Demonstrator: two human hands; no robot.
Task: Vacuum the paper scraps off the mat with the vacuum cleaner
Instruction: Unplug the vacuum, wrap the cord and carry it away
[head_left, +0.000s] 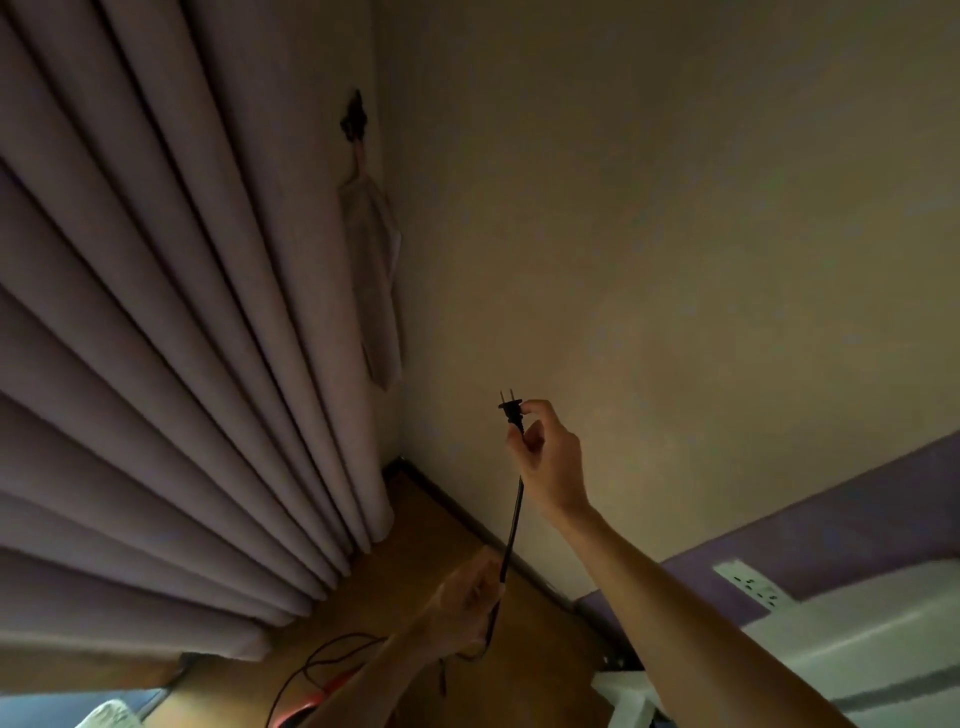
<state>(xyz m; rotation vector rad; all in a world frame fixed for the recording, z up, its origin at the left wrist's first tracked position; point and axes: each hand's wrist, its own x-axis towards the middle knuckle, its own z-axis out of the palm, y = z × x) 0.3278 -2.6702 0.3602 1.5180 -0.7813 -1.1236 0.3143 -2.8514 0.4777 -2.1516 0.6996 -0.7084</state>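
A black plug (511, 410) is pinched, prongs up, by the thumb and fingers (537, 405) of the right hand (550, 457). Below it, the cord (514, 519) is gripped by the left hand (467, 592). The socket (753, 584) lies well below and right of the fingers. The prongs are best turned toward it, then pushed in squarely. The mat and scraps are not shown.

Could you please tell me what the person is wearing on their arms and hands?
Nothing shows: the right hand and left hand are ungloved, and both forearms lack any sleeve, watch or bracelet in view. The left hand is blurred.
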